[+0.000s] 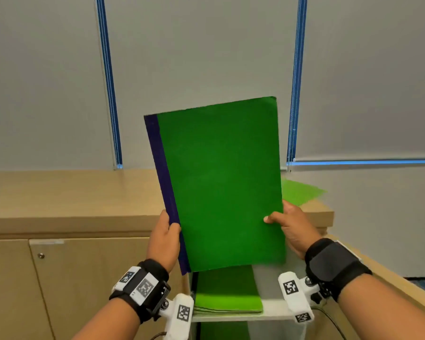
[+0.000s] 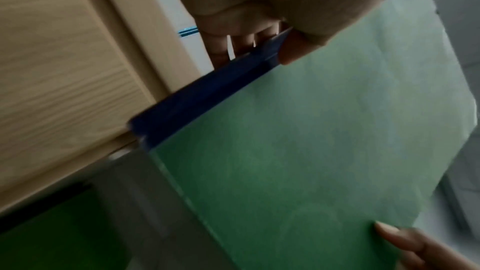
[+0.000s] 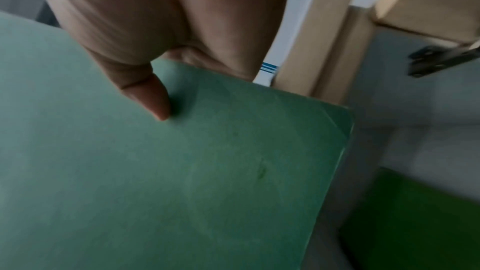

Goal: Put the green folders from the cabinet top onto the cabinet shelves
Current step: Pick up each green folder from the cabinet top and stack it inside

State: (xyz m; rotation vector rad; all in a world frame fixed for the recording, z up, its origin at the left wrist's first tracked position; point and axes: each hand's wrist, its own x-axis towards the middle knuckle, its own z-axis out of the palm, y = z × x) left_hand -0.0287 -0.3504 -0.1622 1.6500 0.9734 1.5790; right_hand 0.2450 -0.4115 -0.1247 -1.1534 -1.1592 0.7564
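Note:
I hold a green folder with a dark blue spine upright and slightly tilted in front of the cabinet. My left hand grips its spine edge low down, thumb on the front. My right hand pinches its right edge, thumb on the cover. The same folder fills the left wrist view, and the folder fills the right wrist view too. Another green folder lies on the cabinet top behind. A stack of green folders lies on a white shelf below.
The wooden cabinet runs along a grey wall with blue strips. A closed door with a small lock is to the left of the shelf opening. An open cabinet door juts out on the right, its hinge in the right wrist view.

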